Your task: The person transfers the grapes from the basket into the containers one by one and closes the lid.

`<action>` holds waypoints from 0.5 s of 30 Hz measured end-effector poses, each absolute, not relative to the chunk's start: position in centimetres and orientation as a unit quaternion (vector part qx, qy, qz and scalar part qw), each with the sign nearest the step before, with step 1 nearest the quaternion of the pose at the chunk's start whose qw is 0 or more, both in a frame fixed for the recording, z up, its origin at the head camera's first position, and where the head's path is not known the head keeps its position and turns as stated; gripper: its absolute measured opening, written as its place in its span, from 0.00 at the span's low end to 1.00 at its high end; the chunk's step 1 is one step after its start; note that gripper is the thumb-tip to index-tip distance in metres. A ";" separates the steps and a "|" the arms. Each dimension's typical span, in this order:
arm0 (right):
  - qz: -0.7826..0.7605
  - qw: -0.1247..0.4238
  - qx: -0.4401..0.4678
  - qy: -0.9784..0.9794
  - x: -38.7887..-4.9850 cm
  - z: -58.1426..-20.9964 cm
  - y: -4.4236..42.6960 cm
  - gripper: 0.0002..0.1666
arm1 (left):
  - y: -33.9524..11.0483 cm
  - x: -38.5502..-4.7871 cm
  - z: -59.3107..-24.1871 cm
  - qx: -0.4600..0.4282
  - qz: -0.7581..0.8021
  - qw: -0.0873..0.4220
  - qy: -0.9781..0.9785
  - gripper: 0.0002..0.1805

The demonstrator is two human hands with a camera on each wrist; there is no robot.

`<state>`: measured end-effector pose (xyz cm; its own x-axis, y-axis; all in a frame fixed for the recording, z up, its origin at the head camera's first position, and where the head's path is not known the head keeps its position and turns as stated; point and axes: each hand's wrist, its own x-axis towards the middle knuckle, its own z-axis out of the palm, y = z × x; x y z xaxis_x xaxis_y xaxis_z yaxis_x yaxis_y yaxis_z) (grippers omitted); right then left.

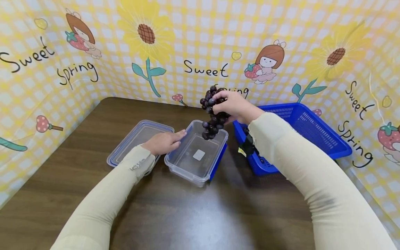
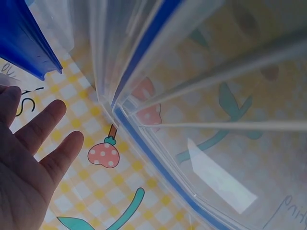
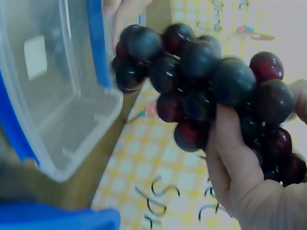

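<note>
A bunch of dark purple grapes [image 1: 214,118] hangs from my right hand [image 1: 235,106], over the far right part of a clear plastic container [image 1: 187,170]. In the right wrist view my thumb presses among the grapes [image 3: 199,60], and the container [image 3: 62,120] lies beside them. A small white label [image 1: 199,155] shows on the container's floor. My left hand [image 1: 164,142] lies at the container's left rim with its fingers extended; in the left wrist view those fingers [image 2: 41,127] are spread. Partly beneath the left forearm is a clear lid with a blue seal [image 1: 137,132].
To the right stands a blue plastic basket [image 1: 331,151] with perforated walls, partly covered by my right arm. A black thing with a yellow tag [image 1: 242,151] hangs over its left edge. A printed checkered cloth [image 1: 200,45] encloses the brown table [image 1: 150,215] behind and at the sides.
</note>
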<state>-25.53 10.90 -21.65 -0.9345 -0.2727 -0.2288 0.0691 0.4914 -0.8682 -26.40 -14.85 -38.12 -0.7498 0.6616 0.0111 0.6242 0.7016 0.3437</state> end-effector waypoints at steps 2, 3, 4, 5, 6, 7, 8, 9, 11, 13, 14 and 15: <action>-0.528 0.164 -0.057 0.831 -25.1 -21.9 10.3 0.26 | -14.8 -26.3 -38.1 0.347 0.172 0.064 0.920 0.28; -0.541 0.160 -0.056 0.824 -25.0 -22.1 10.0 0.26 | -14.9 -26.3 -38.0 0.346 0.175 0.066 0.920 0.28; -0.551 0.154 -0.053 0.819 -24.8 -22.2 9.8 0.26 | -14.9 -26.3 -38.0 0.345 0.177 0.067 0.919 0.28; -0.560 0.146 -0.051 0.814 -24.7 -22.5 9.5 0.26 | -14.9 -26.2 -37.9 0.345 0.179 0.067 0.919 0.28; -0.570 0.137 -0.049 0.809 -24.6 -22.8 9.2 0.26 | -14.9 -26.2 -37.9 0.345 0.183 0.068 0.918 0.28; -0.576 0.127 -0.046 0.806 -24.5 -23.1 9.0 0.26 | -14.9 -26.2 -37.9 0.345 0.185 0.069 0.918 0.28; -0.583 0.116 -0.043 0.803 -24.4 -23.4 8.7 0.26 | -14.9 -26.2 -37.9 0.345 0.186 0.070 0.917 0.28; -0.592 0.105 -0.038 0.798 -24.3 -23.7 8.5 0.26 | -14.9 -26.2 -37.9 0.346 0.187 0.069 0.917 0.28; -0.609 0.087 -0.028 0.788 -24.2 -24.6 8.1 0.26 | -14.9 -26.2 -38.0 0.345 0.186 0.070 0.917 0.28; -0.620 0.074 -0.019 0.781 -23.9 -25.5 7.8 0.26 | -14.9 -26.3 -38.0 0.343 0.182 0.069 0.919 0.28; -0.626 0.070 -0.015 0.776 -23.8 -25.9 7.7 0.26 | -14.8 -26.3 -38.0 0.343 0.180 0.068 0.919 0.28; -0.629 0.066 -0.011 0.775 -23.7 -26.4 7.5 0.26 | -14.8 -26.4 -38.0 0.343 0.177 0.067 0.920 0.28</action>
<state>-23.65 7.55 -26.40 -0.9911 -0.1000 -0.0878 0.0652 0.2095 -0.9756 -26.36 -14.84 -38.02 -0.7551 0.6556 -0.0020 0.6082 0.7017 0.3712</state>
